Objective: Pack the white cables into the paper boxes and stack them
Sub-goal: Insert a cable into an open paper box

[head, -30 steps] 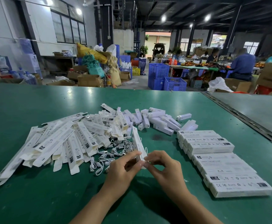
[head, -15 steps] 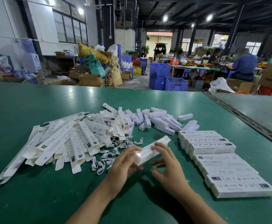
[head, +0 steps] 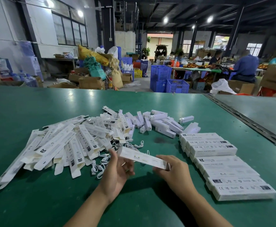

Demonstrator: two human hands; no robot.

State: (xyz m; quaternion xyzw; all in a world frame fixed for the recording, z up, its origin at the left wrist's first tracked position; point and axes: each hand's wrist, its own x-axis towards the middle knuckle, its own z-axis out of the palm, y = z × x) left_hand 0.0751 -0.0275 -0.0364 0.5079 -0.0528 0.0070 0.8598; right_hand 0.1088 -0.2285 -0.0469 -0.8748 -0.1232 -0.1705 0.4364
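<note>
I held one long, slim paper box (head: 143, 158) in the air just above the green worktop (head: 35, 202), slanted so that its left end sat higher than its right. My left hand (head: 116, 172) lay palm up with its fingers (head: 128, 168) curled beneath the box's left end and the thumb upright just beside that end; my right hand (head: 175, 169) pinched the right end between thumb and fingertips. The box was matte white card, thin-walled and rectangular, with small print I could not read. To my left lay a loose heap of flat boxes (head: 65, 145), unfolded card sleeves with tabbed ends, crossing one another at all angles. Against the near edge of that heap, just beyond my left hand, the white cables (head: 101, 164) lay tangled, thin and glossy, in small loops. Farther back was a scatter of short white pieces (head: 160, 123), blocky and smooth. To my right the packed boxes (head: 224, 169) lay side by side in neat, overlapping layers, their long edges parallel and their printed faces up. The worktop's surface was smooth with a dull sheen from the ceiling lights, and one dark smudge showed between the piles. Bare green ran between the heap and the packed boxes, under my wrists, and along the whole near side. On the far right a dark metal seam (head: 248, 122) marked the worktop's edge.
</note>
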